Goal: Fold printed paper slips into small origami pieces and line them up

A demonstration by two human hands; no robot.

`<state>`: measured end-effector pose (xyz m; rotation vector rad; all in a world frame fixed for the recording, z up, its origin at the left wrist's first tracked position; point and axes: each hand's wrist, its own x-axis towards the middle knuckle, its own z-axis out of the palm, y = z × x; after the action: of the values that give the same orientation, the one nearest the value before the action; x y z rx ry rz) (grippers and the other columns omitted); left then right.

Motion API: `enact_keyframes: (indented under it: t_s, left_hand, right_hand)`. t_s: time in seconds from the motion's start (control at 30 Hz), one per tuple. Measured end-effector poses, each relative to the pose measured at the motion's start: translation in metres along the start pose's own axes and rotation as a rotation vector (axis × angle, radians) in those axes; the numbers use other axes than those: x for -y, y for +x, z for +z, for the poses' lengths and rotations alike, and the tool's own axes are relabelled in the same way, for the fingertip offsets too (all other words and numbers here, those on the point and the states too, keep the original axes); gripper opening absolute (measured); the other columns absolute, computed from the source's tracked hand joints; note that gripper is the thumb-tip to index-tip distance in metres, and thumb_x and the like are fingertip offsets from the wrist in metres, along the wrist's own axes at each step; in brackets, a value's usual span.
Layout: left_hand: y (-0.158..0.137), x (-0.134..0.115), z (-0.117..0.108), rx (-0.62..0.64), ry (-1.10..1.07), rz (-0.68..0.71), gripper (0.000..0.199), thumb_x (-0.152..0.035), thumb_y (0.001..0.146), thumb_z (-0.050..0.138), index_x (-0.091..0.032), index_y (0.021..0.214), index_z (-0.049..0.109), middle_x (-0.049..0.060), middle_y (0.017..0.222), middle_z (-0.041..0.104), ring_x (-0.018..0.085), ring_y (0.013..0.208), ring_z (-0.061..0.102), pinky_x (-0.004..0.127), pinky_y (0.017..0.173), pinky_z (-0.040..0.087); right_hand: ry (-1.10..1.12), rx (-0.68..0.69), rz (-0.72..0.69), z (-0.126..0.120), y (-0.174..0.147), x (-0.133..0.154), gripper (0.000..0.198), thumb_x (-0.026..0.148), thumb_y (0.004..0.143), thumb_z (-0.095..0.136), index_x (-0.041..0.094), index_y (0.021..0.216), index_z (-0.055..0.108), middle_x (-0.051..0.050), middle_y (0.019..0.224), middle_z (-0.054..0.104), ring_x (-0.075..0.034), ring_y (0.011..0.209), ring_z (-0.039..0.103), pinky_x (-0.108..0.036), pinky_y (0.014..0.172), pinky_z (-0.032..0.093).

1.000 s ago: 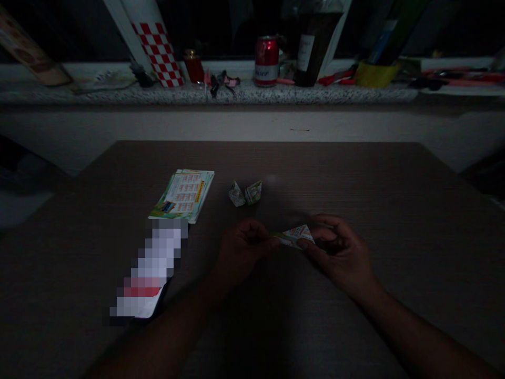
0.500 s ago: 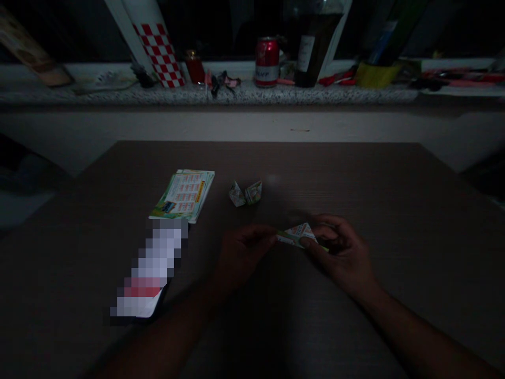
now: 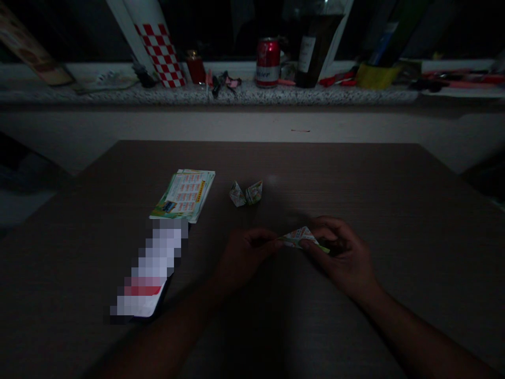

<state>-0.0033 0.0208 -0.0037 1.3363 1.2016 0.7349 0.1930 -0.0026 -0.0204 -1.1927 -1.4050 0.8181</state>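
A small piece of folded printed paper (image 3: 296, 237), white with green and orange print, is held between both hands just above the table. My left hand (image 3: 252, 251) pinches its left corner between thumb and fingers. On its right side, my right hand (image 3: 341, 250) grips it with the thumb on the near face and the fingers behind. Part of the paper is hidden by the right thumb. Beyond the hands stand two small folded paper pieces (image 3: 253, 193), side by side with points upward.
To the left lies a stack of printed calendar cards (image 3: 185, 193), with a lit phone (image 3: 152, 273), its screen blurred out, nearer to me. On the granite sill (image 3: 236, 96) behind the wooden table (image 3: 347, 168) stand a red can (image 3: 268, 62), a dark bottle (image 3: 311, 50) and a checkered tube (image 3: 161, 55).
The paper's left part has tilted or folded down a little, so it now shows as a flatter triangle. Both hands keep hold of it, almost in the same place.
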Motion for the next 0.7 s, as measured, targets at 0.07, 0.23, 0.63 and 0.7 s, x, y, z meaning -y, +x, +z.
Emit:
enact_keyframes:
  t_s: [0.07,0.23,0.63,0.7]
  left_hand:
    - [-0.001,0.0,0.0,0.007,0.037,0.002,0.018,-0.033,0.078,0.068,-0.017,0.075,0.073,-0.001,0.067,0.066,0.012,0.063,0.057,0.021,0.058,0.04]
    - [-0.005,0.0,-0.001,0.054,0.155,0.078,0.021,-0.034,0.084,0.061,-0.017,0.081,0.073,-0.001,0.072,0.068,0.014,0.069,0.059,0.022,0.061,0.041]
    - [-0.008,0.0,0.003,0.166,0.415,0.288,0.045,-0.041,0.092,0.044,-0.016,0.056,0.054,-0.005,0.048,0.042,0.007,0.044,0.039,0.02,0.045,0.025]
    - [-0.009,-0.002,0.002,0.205,0.367,0.248,0.044,-0.042,0.093,0.043,-0.016,0.059,0.055,-0.005,0.05,0.045,0.008,0.045,0.041,0.02,0.045,0.027]
  right_hand:
    - [0.004,0.004,0.016,-0.001,-0.001,-0.001,0.03,0.021,0.078,0.071,0.025,0.104,0.058,0.0,0.078,0.072,-0.017,0.072,0.07,-0.03,0.068,0.057]
    - [0.0,0.015,0.023,-0.002,-0.002,-0.004,0.033,0.02,0.077,0.072,0.025,0.106,0.057,0.001,0.079,0.071,-0.016,0.074,0.069,-0.028,0.069,0.057]
    - [0.138,0.037,0.132,0.001,0.001,0.006,0.036,0.027,0.073,0.075,0.024,0.103,0.055,0.0,0.072,0.072,-0.016,0.059,0.068,-0.024,0.052,0.053]
    - [0.173,0.045,0.171,0.0,0.002,0.007,0.039,0.028,0.072,0.077,0.024,0.104,0.055,0.001,0.071,0.073,-0.015,0.056,0.067,-0.023,0.05,0.052]
